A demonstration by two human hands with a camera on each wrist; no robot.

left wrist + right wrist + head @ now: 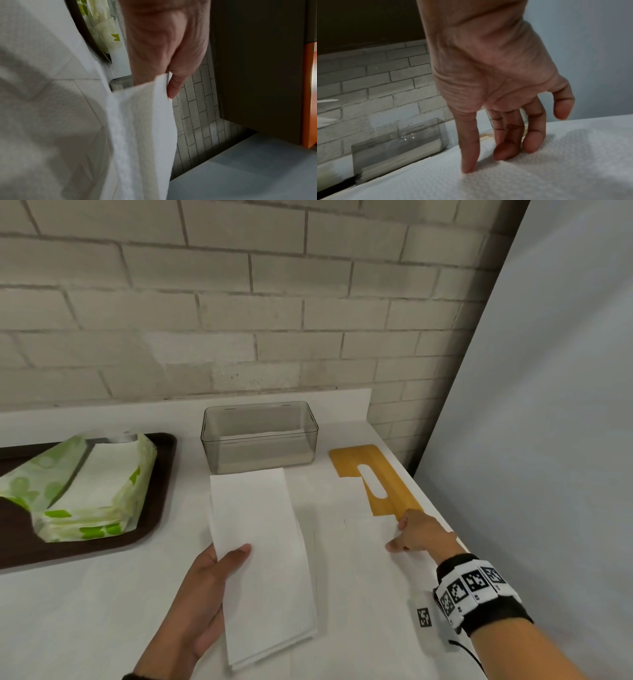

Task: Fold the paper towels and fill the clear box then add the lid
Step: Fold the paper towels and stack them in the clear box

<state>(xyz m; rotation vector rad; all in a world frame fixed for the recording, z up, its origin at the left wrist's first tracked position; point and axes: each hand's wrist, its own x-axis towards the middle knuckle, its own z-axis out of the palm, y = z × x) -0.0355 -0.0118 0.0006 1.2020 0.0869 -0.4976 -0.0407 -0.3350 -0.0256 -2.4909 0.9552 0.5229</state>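
The left hand (202, 587) held a folded paper towel (263, 559) by its near left edge — thumb on top, the other fingers curled underneath, the wrist view showing the thumb (173, 86) pinching the white sheet (142, 135). The towel was a long strip running from about six o'clock up toward twelve, its far end reaching just short of the clear box (259, 436).

That box stood at twelve o'clock near the brick wall (239, 302), open at the top, with a low pale layer in its bottom; I could not tell what it was. Its lid (375, 479), a flat yellow-brown panel with an oval slot, lay on the counter (102, 611) at about two o'clock, beside the box and apart from it.

The right hand (423, 537) was at three o'clock, near the lid's closer corner. Its fingers (468, 155) were straight and spread, tips pressing down on a second white towel (539, 169) lying flat on the counter — gripping nothing. A band with black-and-white markers (474, 587) sat on that wrist.

Off at nine o'clock a dark brown tray (102, 535) held an opened green-and-white pack of paper towels (85, 484), the white stack showing through the torn top.
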